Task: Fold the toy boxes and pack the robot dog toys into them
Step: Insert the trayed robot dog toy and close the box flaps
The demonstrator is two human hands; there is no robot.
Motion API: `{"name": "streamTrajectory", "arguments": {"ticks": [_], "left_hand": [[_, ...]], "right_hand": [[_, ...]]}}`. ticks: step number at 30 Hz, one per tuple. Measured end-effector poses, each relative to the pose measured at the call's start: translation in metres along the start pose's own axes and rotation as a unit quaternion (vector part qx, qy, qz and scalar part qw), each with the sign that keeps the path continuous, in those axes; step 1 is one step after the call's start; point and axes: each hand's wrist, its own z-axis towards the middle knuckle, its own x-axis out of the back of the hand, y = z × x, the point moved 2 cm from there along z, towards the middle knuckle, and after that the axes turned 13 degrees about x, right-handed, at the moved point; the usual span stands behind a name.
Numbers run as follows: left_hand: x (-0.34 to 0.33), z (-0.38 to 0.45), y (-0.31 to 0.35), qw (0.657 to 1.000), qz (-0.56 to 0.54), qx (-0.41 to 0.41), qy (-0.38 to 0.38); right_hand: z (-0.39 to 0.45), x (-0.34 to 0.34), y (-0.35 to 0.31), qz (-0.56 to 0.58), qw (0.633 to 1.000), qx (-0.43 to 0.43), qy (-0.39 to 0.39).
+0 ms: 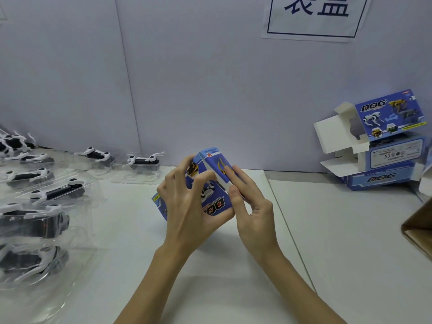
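Both hands held one blue toy box (211,202) between them. The left hand (187,206) gripped its side, and the right hand (252,206) pinched its edge. Robot dog toys (56,190) lay left of the hands.

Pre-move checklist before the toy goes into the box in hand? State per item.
1. Blue toy box held by both the left hand and the right hand: ok.
2. Box fully squared up: not ok, panels skewed.
3. End flaps closed: cannot tell.
4. Robot dog toys in clear trays on the left: ok.
5. Stacked boxes at the right clear of the hands: ok.
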Motion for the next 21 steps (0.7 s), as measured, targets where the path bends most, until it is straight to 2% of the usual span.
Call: {"name": "streamTrajectory", "arguments": {"ticks": [4,11,14,17,21], "left_hand": [[0.001,-0.002,-0.005,1.0,0.001,-0.006,0.004],[0.002,-0.003,-0.006,1.0,0.007,0.013,0.013],[0.004,-0.001,-0.003,1.0,-0.001,0.018,0.009],[0.004,0.003,-0.005,0.999,-0.013,0.009,-0.045],[0.006,0.006,-0.014,0.991,-0.015,0.033,-0.13]], "right_hand": [[-0.002,-0.004,0.001,-0.032,0.999,0.023,-0.012],[0.001,0.003,0.001,-0.157,0.977,0.108,-0.094],[-0.004,-0.001,0.004,-0.153,0.979,0.099,-0.091],[-0.004,-0.003,0.007,-0.112,0.99,0.073,-0.045],[0.003,0.007,0.009,-0.105,0.991,0.072,-0.046]]}}
